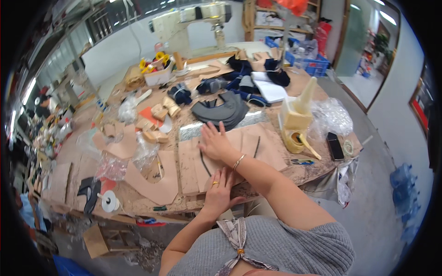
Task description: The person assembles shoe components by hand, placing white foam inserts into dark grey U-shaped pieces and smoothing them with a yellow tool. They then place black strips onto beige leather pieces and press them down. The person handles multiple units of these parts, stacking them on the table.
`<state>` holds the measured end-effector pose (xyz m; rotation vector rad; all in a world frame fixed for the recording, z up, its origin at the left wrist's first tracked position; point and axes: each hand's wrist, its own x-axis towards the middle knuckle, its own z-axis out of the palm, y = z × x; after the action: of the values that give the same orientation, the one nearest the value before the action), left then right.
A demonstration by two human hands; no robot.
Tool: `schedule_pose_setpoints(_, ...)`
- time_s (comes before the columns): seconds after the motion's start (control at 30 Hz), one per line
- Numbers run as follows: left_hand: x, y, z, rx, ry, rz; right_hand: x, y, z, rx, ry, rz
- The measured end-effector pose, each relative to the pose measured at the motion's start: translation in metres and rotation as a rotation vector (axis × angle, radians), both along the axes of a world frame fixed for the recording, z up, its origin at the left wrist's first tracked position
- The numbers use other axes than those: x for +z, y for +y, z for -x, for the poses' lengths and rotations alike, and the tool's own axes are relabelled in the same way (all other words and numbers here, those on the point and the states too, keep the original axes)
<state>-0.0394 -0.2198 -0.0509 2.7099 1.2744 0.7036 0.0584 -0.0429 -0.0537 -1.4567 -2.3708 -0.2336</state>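
Observation:
My right hand (215,141) lies flat with spread fingers on a stack of flat tan sheets (271,149) at the front of the table. Below it, my left hand (219,189) rests on the near edge of the same stack, fingers stretched out. Neither hand holds anything. A thin dark strip (204,163) runs along the top sheet just left of my right hand; another dark strip (257,146) lies to its right. Past my right fingertips sits a pile of curved dark grey pieces (223,110), beside a speckled grey slab (189,131).
On the right stand a yellowish glue container (294,120), a phone (335,146) and a utility knife (302,162). Tan cut pieces (159,191), clear plastic bags (146,152) and a white spool (110,201) cover the left. Behind are an open notebook (270,88) and a sewing machine (177,34).

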Motion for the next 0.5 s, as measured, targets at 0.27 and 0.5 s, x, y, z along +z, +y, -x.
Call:
schedule_pose_setpoints(0.27,-0.011,-0.002,0.030,0.025,-0.161,-0.116,0.050,-0.146,-0.073,0.560,0.269,0.423)
schedule_pose_setpoints(0.5,0.061,0.023,0.003,0.197,-0.538,-0.457,0.106,-0.075,-0.112,0.413,0.381,-0.112)
